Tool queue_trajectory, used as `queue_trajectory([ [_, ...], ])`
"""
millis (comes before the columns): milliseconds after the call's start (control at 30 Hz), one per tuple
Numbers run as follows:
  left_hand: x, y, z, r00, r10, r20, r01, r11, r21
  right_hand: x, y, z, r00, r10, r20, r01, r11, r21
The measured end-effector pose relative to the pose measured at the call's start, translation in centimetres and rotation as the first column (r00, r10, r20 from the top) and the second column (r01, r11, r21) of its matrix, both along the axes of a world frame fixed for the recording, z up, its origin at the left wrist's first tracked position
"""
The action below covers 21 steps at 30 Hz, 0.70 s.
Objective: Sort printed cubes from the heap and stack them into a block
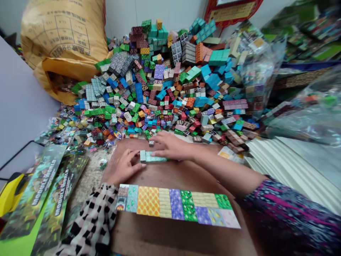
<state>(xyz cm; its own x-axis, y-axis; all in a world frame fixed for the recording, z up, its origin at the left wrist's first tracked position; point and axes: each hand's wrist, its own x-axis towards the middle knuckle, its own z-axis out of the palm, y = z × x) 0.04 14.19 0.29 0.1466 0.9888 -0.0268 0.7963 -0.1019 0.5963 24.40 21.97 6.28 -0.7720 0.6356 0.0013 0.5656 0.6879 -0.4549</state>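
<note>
A short row of pale teal blocks (149, 156) lies on the brown board. Beside its left end is my left hand (127, 166), thumb and fingers apart with nothing gripped between them. My right hand (173, 145) reaches over the row's right part, its fingers spread and its thumb side at the blocks. Just by its fingertips sits a small dark brown block (151, 143). Nearer to me, a long two-row strip of patterned blocks (176, 204) shows orange, cream, purple, green and pink faces.
A large pile of coloured blocks (160, 96) rises behind the board (186, 176). A yellow sack (64, 32) stands back left, printed green packs (45, 192) lie left. At the right are clear plastic bags (309, 106) and stacked white sheets (287, 170).
</note>
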Motion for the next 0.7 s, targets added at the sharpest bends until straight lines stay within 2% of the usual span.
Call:
queue_trajectory([
  [67,0.0,0.0,-0.2,1.000,-0.015,0.018,0.014,1.000,0.018,2.2,0.7,1.1,0.994,-0.091,0.059,0.097,0.989,-0.109],
  [133,-0.1,0.0,-0.3,1.000,-0.015,0.019,0.014,0.999,0.032,4.2,1.0,1.5,0.975,-0.120,0.187,0.158,0.967,-0.200],
  [200,-0.1,0.1,-0.3,1.000,-0.004,0.006,0.004,1.000,0.028,5.5,0.6,1.2,0.946,-0.104,0.308,0.178,0.959,-0.222],
  [267,-0.3,0.1,-0.3,1.000,-0.002,-0.019,0.003,1.000,0.026,6.0,-0.1,0.3,0.927,-0.097,0.362,0.180,0.962,-0.203],
  [433,-0.8,0.5,-0.8,0.996,-0.054,-0.078,0.059,0.996,0.062,5.3,-1.3,-1.1,0.937,-0.121,0.329,0.180,0.971,-0.156],
  [700,-1.2,0.9,-2.4,0.998,-0.057,-0.018,0.059,0.989,0.133,6.0,-2.1,-0.7,0.921,-0.200,0.334,0.259,0.955,-0.141],
])
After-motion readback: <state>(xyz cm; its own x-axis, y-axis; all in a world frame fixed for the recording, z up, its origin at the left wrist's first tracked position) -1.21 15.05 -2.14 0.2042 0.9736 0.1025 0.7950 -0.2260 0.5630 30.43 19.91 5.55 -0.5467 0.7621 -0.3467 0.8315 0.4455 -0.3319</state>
